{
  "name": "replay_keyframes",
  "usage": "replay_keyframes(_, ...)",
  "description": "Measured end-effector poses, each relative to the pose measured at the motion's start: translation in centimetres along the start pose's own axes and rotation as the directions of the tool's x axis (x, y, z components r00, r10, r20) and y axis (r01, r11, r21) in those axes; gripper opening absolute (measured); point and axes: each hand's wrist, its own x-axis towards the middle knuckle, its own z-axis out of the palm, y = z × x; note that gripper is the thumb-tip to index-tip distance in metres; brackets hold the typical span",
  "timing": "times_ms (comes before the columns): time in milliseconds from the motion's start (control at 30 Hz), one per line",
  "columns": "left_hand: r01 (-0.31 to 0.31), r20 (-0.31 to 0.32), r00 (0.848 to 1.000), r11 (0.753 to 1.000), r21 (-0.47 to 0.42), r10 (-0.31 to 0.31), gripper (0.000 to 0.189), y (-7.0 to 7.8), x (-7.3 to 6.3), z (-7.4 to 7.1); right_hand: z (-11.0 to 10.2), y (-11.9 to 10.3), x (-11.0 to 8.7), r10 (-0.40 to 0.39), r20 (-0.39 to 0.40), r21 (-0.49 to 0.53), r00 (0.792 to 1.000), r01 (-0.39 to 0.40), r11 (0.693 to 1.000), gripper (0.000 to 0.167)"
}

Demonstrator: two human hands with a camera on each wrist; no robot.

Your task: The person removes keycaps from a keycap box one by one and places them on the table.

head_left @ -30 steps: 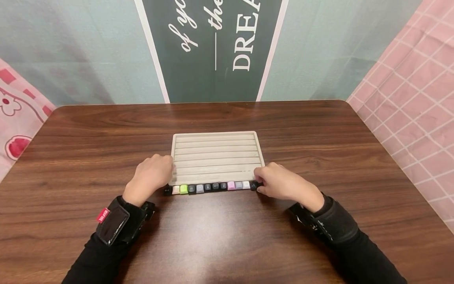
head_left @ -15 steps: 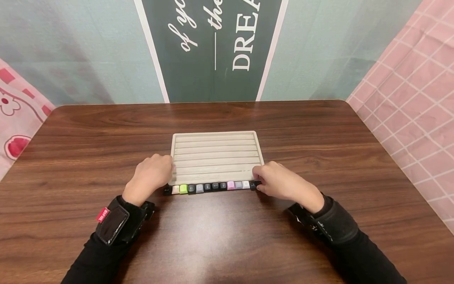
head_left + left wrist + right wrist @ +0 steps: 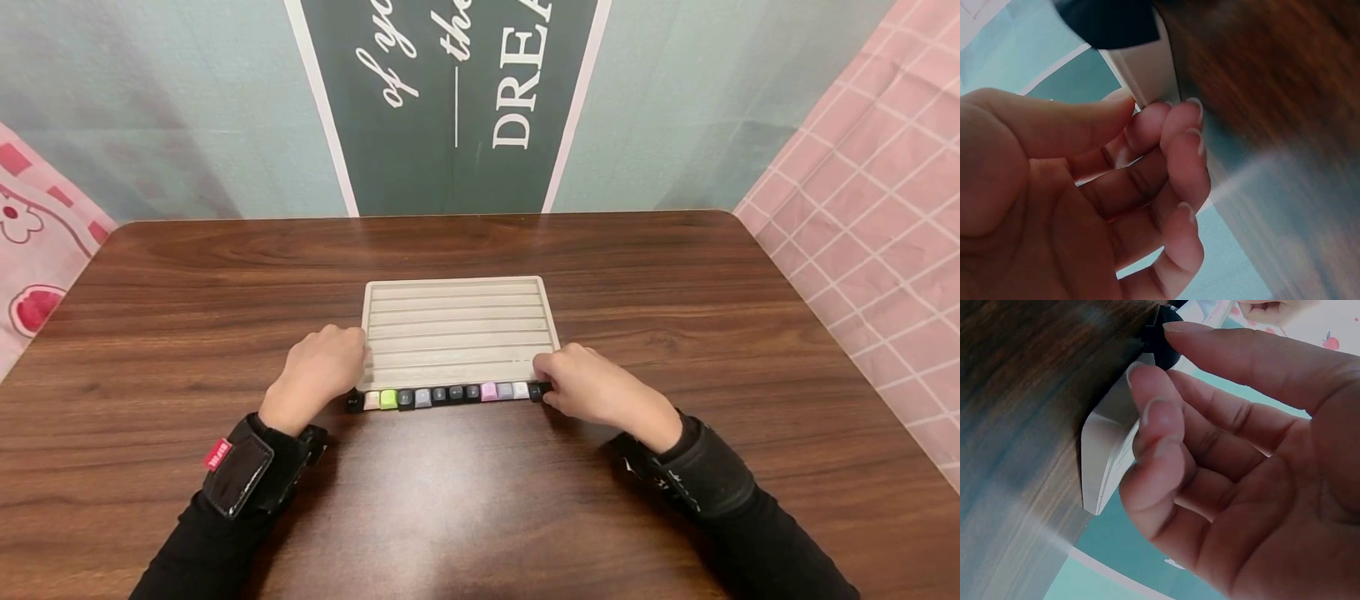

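Note:
A cream ridged tray point(image 3: 457, 325) lies on the table, with a row of mixed-colour keycaps point(image 3: 455, 395) along its near edge. My left hand point(image 3: 324, 367) is at the tray's left side; in the left wrist view its thumb and curled fingers point(image 3: 1182, 156) pinch the pale edge. A black keycap point(image 3: 355, 402) sits at the row's left end, close by this hand. At the right end, my right hand point(image 3: 600, 383) pinches another black keycap point(image 3: 1163, 339), its thumb against it. The other fingers point(image 3: 1157, 469) curl beside the tray's side wall, and the index fingertip is hidden.
The brown wooden table point(image 3: 465, 500) extends around the tray. Behind it hangs a teal and dark green cloth point(image 3: 450, 108) with white lettering. Pink patterned cloths flank the table, including a gridded cloth point(image 3: 885, 208) on the right.
The right hand shifts very slightly about the end keycap. The left hand, the tray and the keycap row stay practically where they were.

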Motion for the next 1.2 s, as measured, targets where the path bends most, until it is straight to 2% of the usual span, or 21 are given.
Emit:
replay_keyframes(200, 0.002, 0.013, 1.0, 1.0, 0.0, -0.002, 0.022, -0.01, 0.06, 0.06, 0.21, -0.17, -0.05, 0.024, 0.019, -0.01, 1.0, -0.023, 1.0, 0.024)
replay_keyframes(433, 0.002, -0.002, 1.0, 1.0, -0.013, -0.002, 0.02, -0.16, 0.11, 0.13, 0.27, -0.28, -0.19, 0.043, 0.035, -0.027, 0.998, -0.042, 0.999, 0.025)
replay_keyframes(867, -0.002, 0.009, 1.0, 1.0, -0.011, 0.002, 0.022, -0.09, 0.1, 0.06, 0.09, -0.79, -0.28, 0.132, 0.072, -0.073, 0.989, -0.126, 0.989, 0.029)
replay_keyframes(1200, -0.003, 0.016, 1.0, 1.0, -0.01, 0.003, 0.022, -0.12, 0.1, -0.02, 0.31, -0.63, -0.13, 0.135, 0.046, -0.076, 0.99, -0.131, 0.988, 0.032)
